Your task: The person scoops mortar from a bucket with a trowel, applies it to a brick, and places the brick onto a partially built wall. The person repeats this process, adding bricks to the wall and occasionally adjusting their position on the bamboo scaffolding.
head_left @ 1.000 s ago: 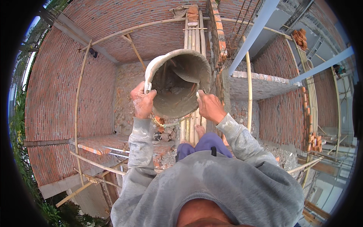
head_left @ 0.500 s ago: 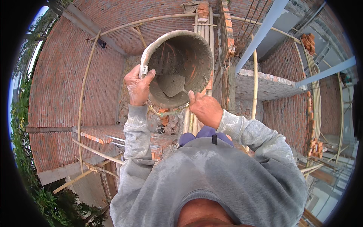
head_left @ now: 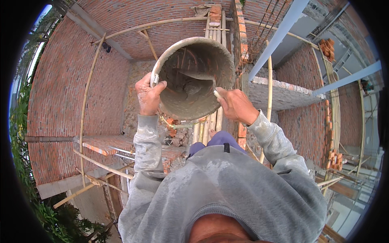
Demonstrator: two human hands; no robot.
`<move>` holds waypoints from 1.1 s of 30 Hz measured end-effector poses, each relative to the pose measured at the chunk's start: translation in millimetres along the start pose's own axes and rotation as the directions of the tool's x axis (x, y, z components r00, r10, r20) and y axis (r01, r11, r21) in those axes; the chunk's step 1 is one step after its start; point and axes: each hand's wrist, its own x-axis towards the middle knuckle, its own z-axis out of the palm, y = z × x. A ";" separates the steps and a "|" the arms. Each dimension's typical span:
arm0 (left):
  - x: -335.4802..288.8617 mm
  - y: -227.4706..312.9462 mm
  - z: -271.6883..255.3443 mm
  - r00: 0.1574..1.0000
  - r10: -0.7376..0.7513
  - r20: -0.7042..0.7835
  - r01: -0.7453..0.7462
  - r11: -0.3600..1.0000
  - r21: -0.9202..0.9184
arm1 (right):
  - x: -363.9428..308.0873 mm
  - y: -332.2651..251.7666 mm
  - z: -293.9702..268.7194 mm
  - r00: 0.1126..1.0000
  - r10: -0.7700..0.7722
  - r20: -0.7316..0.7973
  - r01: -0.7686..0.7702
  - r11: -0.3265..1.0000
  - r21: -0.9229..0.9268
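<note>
A mortar-coated bucket (head_left: 226,60) is held up in front of me, its mouth tilted toward me. My left hand (head_left: 150,94) grips the left rim, thumb over the edge, beside a pale handle lug. My right hand (head_left: 237,104) is closed round the light handle of a trowel (head_left: 196,75) at the right rim. The trowel's blade reaches inside the bucket, edge-on, above wet grey mortar (head_left: 198,87) that lies in the lower part. Part of the bucket's inside is dark with shadow.
Bamboo poles (head_left: 207,126) run lengthwise beneath my feet and the bucket. A low brick wall (head_left: 240,36) rises just right of them. Bamboo scaffolding (head_left: 90,87) stands at the left before a tall brick wall (head_left: 60,89). Broken bricks (head_left: 176,137) lie below.
The trowel blade has turned from flat on the mortar to edge-on, lifted higher. My right hand moved right and slightly up; the bucket shifted slightly right and down.
</note>
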 end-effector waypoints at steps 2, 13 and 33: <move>0.3 1.8 2.6 0.999 0.003 0.035 -0.004 1.000 0.021 | 1.5 2.7 1.0 0.919 -0.063 -0.389 0.103 0.991 0.083; 15.4 31.0 64.3 0.943 0.275 0.185 -0.330 0.835 0.440 | -24.5 29.1 -23.1 0.934 0.028 -0.356 -0.086 0.985 -0.149; 50.8 38.8 159.1 0.716 0.559 0.418 -0.692 0.647 0.319 | 4.7 59.1 -119.4 0.993 0.089 0.084 -0.033 0.855 -0.518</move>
